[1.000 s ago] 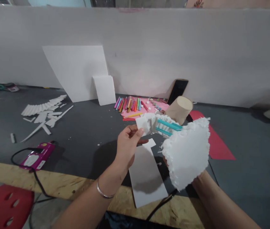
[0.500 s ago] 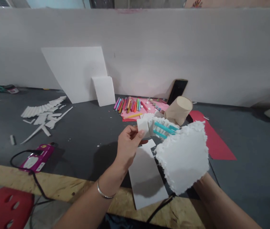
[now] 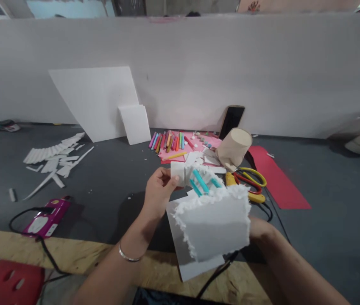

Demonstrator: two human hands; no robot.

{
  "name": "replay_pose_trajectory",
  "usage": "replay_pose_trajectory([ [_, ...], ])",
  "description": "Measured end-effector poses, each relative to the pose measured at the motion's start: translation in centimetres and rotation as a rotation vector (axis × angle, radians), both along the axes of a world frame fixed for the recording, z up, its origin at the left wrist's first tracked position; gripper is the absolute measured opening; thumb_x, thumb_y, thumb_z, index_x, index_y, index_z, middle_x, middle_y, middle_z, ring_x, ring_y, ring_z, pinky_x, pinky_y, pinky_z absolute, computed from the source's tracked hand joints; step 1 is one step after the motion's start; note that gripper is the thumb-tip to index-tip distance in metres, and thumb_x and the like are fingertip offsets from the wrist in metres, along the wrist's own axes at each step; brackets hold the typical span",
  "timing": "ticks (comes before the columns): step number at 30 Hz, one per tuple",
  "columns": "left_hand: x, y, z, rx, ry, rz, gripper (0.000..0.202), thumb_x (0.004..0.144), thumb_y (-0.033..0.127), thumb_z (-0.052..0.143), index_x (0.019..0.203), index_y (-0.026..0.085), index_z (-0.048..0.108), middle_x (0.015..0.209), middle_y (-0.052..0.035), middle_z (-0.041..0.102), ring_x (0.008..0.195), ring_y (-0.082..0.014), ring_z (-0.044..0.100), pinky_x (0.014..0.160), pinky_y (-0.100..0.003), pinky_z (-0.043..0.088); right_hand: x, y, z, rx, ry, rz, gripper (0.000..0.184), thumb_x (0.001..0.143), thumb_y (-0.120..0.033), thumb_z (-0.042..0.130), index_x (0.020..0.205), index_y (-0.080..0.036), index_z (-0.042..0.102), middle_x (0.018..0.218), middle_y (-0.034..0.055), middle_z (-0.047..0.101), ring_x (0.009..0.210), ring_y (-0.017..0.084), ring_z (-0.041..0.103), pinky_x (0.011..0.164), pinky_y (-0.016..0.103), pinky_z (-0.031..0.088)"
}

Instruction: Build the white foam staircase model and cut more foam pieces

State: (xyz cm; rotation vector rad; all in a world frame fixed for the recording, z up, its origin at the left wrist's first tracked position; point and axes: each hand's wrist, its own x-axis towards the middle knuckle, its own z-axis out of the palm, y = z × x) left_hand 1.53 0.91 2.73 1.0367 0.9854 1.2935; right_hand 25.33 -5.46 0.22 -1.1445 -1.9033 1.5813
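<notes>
A white craft model (image 3: 214, 228) with a flat panel, ragged fluffy edges and turquoise sticks (image 3: 200, 182) is held up over the table. My left hand (image 3: 159, 192) is closed, thumb and fingers pinching a small white block (image 3: 177, 173) at the model's left end. Whether that block is joined to the model I cannot tell. My right hand (image 3: 258, 231) supports the model from behind its right edge; its fingers are hidden by the panel. Under the model lies a white sheet (image 3: 186, 267), partly covered.
Scissors (image 3: 254, 180) and a yellow glue gun (image 3: 230, 180) lie beyond the right hand. Behind stand crayons (image 3: 167, 142) on pink paper, a beige cup (image 3: 235, 146) and a phone (image 3: 232, 120). Paper scraps (image 3: 52, 156) and a magenta box with a cable (image 3: 48, 216) lie left; red paper (image 3: 281, 182) right.
The model has moved left and down and tilted, so its panel faces me more levelly. The left hand moved left with it. Scissors and glue gun have come into view behind it.
</notes>
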Motion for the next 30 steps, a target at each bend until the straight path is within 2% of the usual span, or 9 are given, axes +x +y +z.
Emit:
replay_pose_trajectory([
  [3,-1.4,0.5,-0.3,0.031,0.059,-0.083,0.036,0.065,0.041,0.081,0.074,0.017,0.056,0.069,0.0016,0.064,0.06,-0.0111,0.06,0.058,-0.024,0.054,0.1,-0.3,0.6,-0.04,-0.025,0.124,0.038,0.083,-0.053,0.063,0.104,-0.023,0.074,0.097,0.0052,0.074,0.096,0.027,0.067,0.092,0.04,0.055],
  [6,-2.8,0.8,-0.7,0.039,0.144,-0.165,0.033,0.068,0.039,0.079,0.074,0.016,0.055,0.069,0.0025,0.062,0.06,-0.0102,0.059,0.059,-0.024,0.054,0.7,-0.6,1.5,-0.011,-0.106,0.131,0.042,0.092,-0.047,0.052,0.127,-0.027,0.064,0.113,0.0035,0.072,0.103,0.024,0.066,0.097,0.04,0.052],
  [10,-3.7,0.6,-0.9,0.002,0.231,-0.253,0.034,0.069,0.039,0.078,0.074,0.016,0.053,0.069,0.0028,0.061,0.062,-0.0107,0.058,0.059,-0.025,0.055,3.7,-0.7,1.2,0.141,-0.369,-0.131,0.047,0.093,-0.048,0.047,0.133,-0.025,0.057,0.125,0.0098,0.068,0.104,0.027,0.067,0.088,0.042,0.055],
  [12,-3.6,0.3,-0.9,-0.02,0.242,-0.313,0.037,0.066,0.04,0.079,0.073,0.016,0.052,0.068,0.0026,0.06,0.061,-0.0106,0.058,0.057,-0.025,0.054,6.0,-0.3,0.1,0.323,-0.509,-0.347,0.038,0.092,-0.045,0.046,0.117,-0.023,0.065,0.117,0.0142,0.071,0.101,0.03,0.068,0.087,0.045,0.054],
  [14,-3.3,0.0,-1.0,-0.056,0.242,-0.388,0.039,0.064,0.041,0.08,0.072,0.016,0.051,0.068,0.0022,0.059,0.059,-0.0106,0.058,0.056,-0.026,0.054,8.3,0.5,-1.3,0.473,-0.621,-0.401,0.029,0.089,-0.039,0.049,0.103,-0.023,0.069,0.116,0.0174,0.07,0.109,0.033,0.064,0.095,0.046,0.048],
  [18,-2.7,-0.1,-1.5,-0.14,0.248,-0.471,0.042,0.061,0.043,0.081,0.071,0.017,0.05,0.068,0.0021,0.058,0.059,-0.0108,0.056,0.056,-0.027,0.054,12.0,2.3,-3.7,0.55,-0.814,-0.523,0.029,0.086,-0.04,0.047,0.095,-0.023,0.068,0.11,0.0187,0.071,0.101,0.035,0.066,0.087,0.049,0.049],
  [24,-1.8,0.6,-1.7,-0.159,0.258,-0.531,0.045,0.059,0.047,0.082,0.07,0.017,0.049,0.065,0.0027,0.055,0.059,-0.0106,0.055,0.055,-0.026,0.052,14.3,3.6,-4.1,0.434,-0.984,-0.42,0.039,0.091,-0.044,0.042,0.114,-0.018,0.059,0.083,0.0151,0.069,0.074,0.032,0.065,0.069,0.04,0.047],
  [27,-1.5,1.0,-1.7,-0.152,0.279,-0.564,0.047,0.059,0.049,0.082,0.069,0.017,0.049,0.065,0.002,0.057,0.059,-0.0112,0.056,0.055,-0.027,0.052,13.9,4.7,-3.1,0.449,-1.01,-0.308,0.029,0.089,-0.041,0.049,0.102,-0.018,0.059,0.098,0.0182,0.068,0.092,0.032,0.063,0.076,0.038,0.044],
  [30,-1.3,1.3,-1.7,-0.147,0.282,-0.582,0.049,0.059,0.051,0.082,0.07,0.017,0.049,0.064,0.002,0.058,0.058,-0.0119,0.057,0.055,-0.028,0.053,13.1,6.2,-2.3,0.378,-0.99,-0.282,0.017,0.086,-0.032,0.053,0.097,-0.019,0.052,0.102,0.0148,0.067,0.09,0.025,0.063,0.071,0.029,0.042],
])
